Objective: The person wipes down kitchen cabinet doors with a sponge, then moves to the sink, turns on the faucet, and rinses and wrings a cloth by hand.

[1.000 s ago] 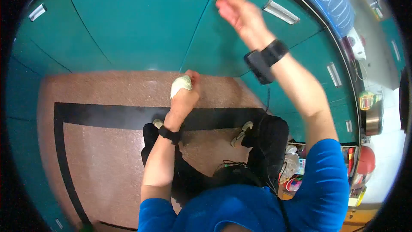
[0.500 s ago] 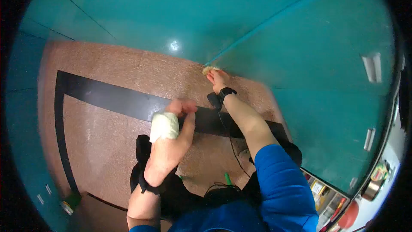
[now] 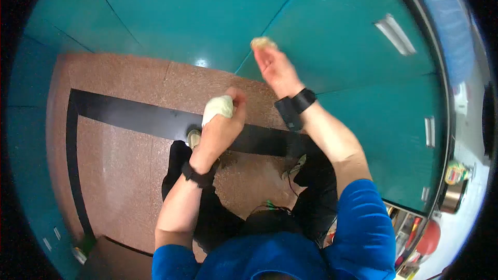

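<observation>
Far left: black tape strip point(image 3: 74, 161) on the brown floor point(image 3: 122, 163), below the teal cabinet front point(image 3: 202, 15). Then my left arm, dark wristband point(image 3: 198, 176) on it. My left hand point(image 3: 223, 122) is out over the floor, fingers curled in. A pale cloth-like piece point(image 3: 218, 108) lies over its back, on the knuckle side; can't tell whether the fingers close on any of it. Left shoe point(image 3: 194, 138) shows just beside that wrist.

Next, the yellowish pad point(image 3: 263, 43): right at the fingertips of my right hand point(image 3: 272, 65), beyond the palm, pinched there with fingers stretched forward. It's in front of the cabinet front, just right of the door seam point(image 3: 280, 13); contact with the door hard to confirm. Black strapped box point(image 3: 295, 109) on my right wrist. Further right, metal handle point(image 3: 395, 35), well apart from the pad; far right, red rounded object point(image 3: 429, 237).
</observation>
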Tool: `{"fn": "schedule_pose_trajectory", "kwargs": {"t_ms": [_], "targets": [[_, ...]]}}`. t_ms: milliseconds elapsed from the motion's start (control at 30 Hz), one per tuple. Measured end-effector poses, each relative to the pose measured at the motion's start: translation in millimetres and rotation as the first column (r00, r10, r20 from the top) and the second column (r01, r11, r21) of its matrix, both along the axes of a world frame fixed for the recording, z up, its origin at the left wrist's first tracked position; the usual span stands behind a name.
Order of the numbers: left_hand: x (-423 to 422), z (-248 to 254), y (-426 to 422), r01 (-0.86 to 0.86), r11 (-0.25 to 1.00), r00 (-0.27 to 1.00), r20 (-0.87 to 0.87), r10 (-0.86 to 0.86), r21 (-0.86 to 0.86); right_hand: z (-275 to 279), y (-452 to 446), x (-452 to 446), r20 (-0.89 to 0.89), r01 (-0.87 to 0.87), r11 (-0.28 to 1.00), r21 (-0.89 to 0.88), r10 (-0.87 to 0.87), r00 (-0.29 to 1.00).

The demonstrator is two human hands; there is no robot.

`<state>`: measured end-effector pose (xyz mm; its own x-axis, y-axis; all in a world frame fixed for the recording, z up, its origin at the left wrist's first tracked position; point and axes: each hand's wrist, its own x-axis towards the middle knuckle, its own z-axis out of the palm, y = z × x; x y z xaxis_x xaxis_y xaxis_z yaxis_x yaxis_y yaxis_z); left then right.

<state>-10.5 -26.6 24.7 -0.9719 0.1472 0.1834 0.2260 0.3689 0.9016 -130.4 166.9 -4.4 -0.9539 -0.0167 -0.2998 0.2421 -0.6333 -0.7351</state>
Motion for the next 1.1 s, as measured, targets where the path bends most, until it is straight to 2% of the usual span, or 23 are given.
{"fn": "schedule_pose_trajectory", "kwargs": {"t_ms": [33, 67, 133, 200, 233, 267, 300, 367, 400, 467, 600, 700, 800, 833, 867, 900, 933, 1000, 1033, 1100], "targets": [[2, 1, 2, -0.014, 1.0, 0.998, -0.066, 0.014, -0.006, 41, -1, 2, -0.018, 0.047, 0.999, 0.0, -0.047, 0.999], [5, -2, 2, -0.002, 1.0, 0.997, -0.075, 0.002, 0.002, 77, 2, 4, -0.131, 0.049, 0.996, -0.069, -0.058, 0.99], [5, -11, 3, -0.006, 0.999, 1.0, 0.011, 0.006, 0.054, 146, 16, -2, -0.195, 0.074, 0.995, -0.066, -0.086, 0.977], [2, -16, -1, -0.015, 0.998, 1.0, -0.008, 0.015, 0.059, 206, 31, -7, -0.218, 0.054, 0.993, -0.102, -0.075, 0.973], [0, -10, -3, -0.017, 0.996, 0.999, 0.047, 0.013, 0.082, 235, 28, 2, -0.322, 0.007, 0.989, -0.149, -0.055, 0.945], [-2, -6, -5, -0.023, 0.994, 0.995, 0.103, 0.012, 0.106, 254, 25, 10, -0.423, -0.048, 0.981, -0.187, -0.036, 0.905], [-3, -10, -7, -0.03, 0.996, 0.999, 0.046, 0.026, 0.087, 248, 30, 7, -0.425, -0.043, 0.982, -0.186, -0.041, 0.904], [-5, -8, -3, -0.037, 0.991, 0.995, 0.095, 0.025, 0.129, 224, 48, -19, -0.401, 0.149, 0.988, 0.047, -0.118, 0.908], [-7, -10, -2, -0.056, 0.983, 0.989, 0.141, 0.031, 0.175, 217, 36, 1, -0.305, 0.184, 0.975, 0.122, -0.139, 0.942], [-11, -15, 0, -0.062, 0.989, 0.99, 0.134, 0.044, 0.135, 148, 37, 9, -0.232, 0.138, 0.984, 0.109, -0.11, 0.967], [-6, -1, -2, -0.073, 0.997, 0.98, 0.185, 0.076, -0.025, 4, 33, 23, 0.037, 0.15, 0.958, 0.246, -0.164, 0.986], [-9, -14, -3, -0.078, 0.991, 0.982, 0.163, 0.096, -0.111, -106, 41, 21, 0.149, 0.163, 0.939, 0.303, -0.216, 0.965], [-14, -7, -1, -0.057, 0.996, 0.974, 0.216, 0.071, -0.073, -216, 62, 13, 0.259, 0.159, 0.936, 0.315, -0.246, 0.934], [-15, 3, 5, -0.065, 0.997, 0.935, 0.348, 0.072, -0.03, -245, 70, 12, 0.319, 0.168, 0.938, 0.302, -0.266, 0.91], [-17, 3, 9, -0.07, 0.997, 0.933, 0.351, 0.08, -0.042, -277, 77, 11, 0.376, 0.176, 0.94, 0.292, -0.281, 0.883], [-19, 2, 12, -0.059, 0.997, 0.933, 0.353, 0.073, -0.05, -320, 85, 10, 0.335, 0.055, 0.941, 0.335, -0.173, 0.926], [-22, 0, 15, -0.044, 0.998, 0.933, 0.354, 0.061, -0.054, -320, 79, 3, 0.336, 0.051, 0.944, 0.326, -0.166, 0.927], [-28, -4, 21, -0.044, 0.997, 0.937, 0.344, 0.064, -0.066, -310, 65, -4, 0.57, 0.171, 0.953, 0.252, -0.289, 0.769], [-28, -2, 27, -0.015, 0.999, 0.932, 0.361, 0.032, -0.051, -302, 61, 0, 0.572, 0.174, 0.953, 0.246, -0.288, 0.768], [-26, -6, 32, -0.011, 0.999, 0.941, 0.337, 0.021, -0.03, -277, 55, 7, 0.414, 0.097, 0.984, 0.15, -0.152, 0.897]]}}
